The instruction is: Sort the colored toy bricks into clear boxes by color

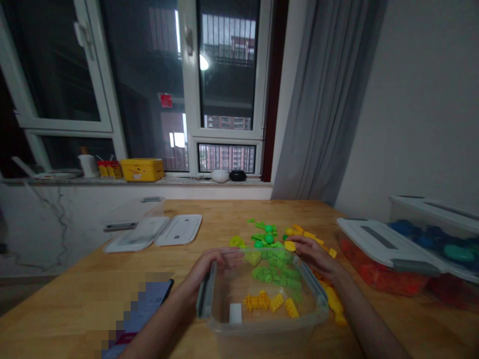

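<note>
A clear plastic box [262, 331] stands without its lid in front of me. Inside lie several yellow building blocks [258, 301] and a small white rectangle [235, 313]. My left hand [213, 260] grips the box at its far left corner, the fingers partly seen through the far wall. Over the far right corner, my right hand [312, 252] pinches a yellow block [290, 246] between its fingertips. Green blocks [277, 274] lie on the table behind the box, partly seen through it. More yellow pieces [335, 301] lie to its right, partly hidden by my right hand and forearm.
At the right stand a lidded box of red pieces [389, 274] and a box of blue pieces [411, 232]. White lids [179, 230] and another clear box [134, 212] are at the far left. A phone [149, 304] lies beside my left forearm on the wooden table [220, 212].
</note>
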The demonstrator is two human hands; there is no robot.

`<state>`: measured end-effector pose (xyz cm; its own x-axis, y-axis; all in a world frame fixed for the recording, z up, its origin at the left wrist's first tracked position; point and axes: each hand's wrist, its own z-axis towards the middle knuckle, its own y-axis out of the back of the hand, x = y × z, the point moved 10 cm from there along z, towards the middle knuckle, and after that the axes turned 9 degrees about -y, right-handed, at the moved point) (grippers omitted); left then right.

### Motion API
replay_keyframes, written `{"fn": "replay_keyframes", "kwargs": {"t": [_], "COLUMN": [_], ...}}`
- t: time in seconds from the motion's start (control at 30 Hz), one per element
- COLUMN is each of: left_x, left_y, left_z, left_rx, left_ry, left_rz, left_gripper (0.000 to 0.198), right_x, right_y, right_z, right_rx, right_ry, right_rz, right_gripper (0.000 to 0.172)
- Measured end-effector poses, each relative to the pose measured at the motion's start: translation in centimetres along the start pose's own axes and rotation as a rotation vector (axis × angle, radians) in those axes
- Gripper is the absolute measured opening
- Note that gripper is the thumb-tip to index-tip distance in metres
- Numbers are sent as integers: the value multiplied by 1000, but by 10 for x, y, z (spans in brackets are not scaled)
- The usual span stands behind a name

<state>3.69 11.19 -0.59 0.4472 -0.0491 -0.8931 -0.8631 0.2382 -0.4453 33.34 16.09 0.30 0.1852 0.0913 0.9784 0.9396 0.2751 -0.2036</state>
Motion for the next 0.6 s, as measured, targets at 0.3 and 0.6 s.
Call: {"fn": "replay_keyframes", "kwargs": {"t": [0.3,0.6], "left_x": [-3,-4], "left_y": [2,-6], "left_z": [-2,-4], "left_rx": [-7,9], "left_ry": [-7,30], "left_rz": [9,36], "left_gripper": [44,53], "right_x": [6,30], "right_y": [1,136], "right_z": [-4,-6], "right_rx": [-15,-801], "right_ry": [28,258], "right_rz": [-11,-279], "right_gripper": [48,42]}}
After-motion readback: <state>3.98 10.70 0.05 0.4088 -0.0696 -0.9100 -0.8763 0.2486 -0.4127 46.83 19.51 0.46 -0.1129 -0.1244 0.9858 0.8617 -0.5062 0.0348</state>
